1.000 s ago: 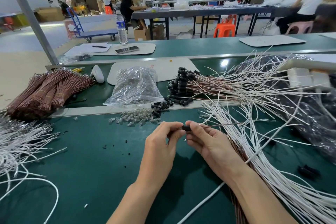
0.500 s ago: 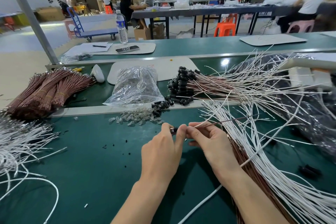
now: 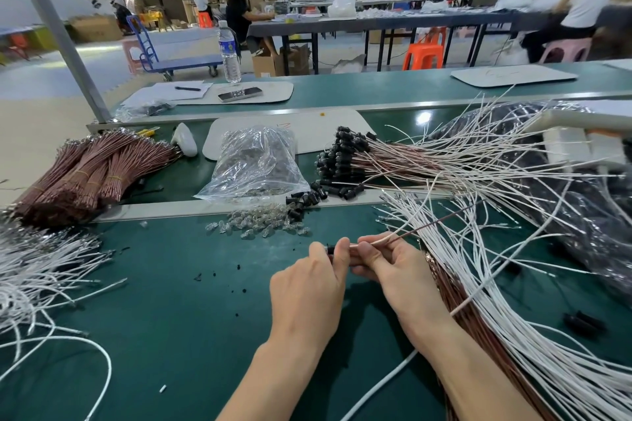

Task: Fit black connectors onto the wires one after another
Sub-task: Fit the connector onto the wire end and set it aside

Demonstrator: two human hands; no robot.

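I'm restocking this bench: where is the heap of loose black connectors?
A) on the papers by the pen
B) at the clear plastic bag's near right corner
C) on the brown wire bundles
B: the loose black connectors lie by the near right corner of the clear plastic bag, next to the clear pieces.
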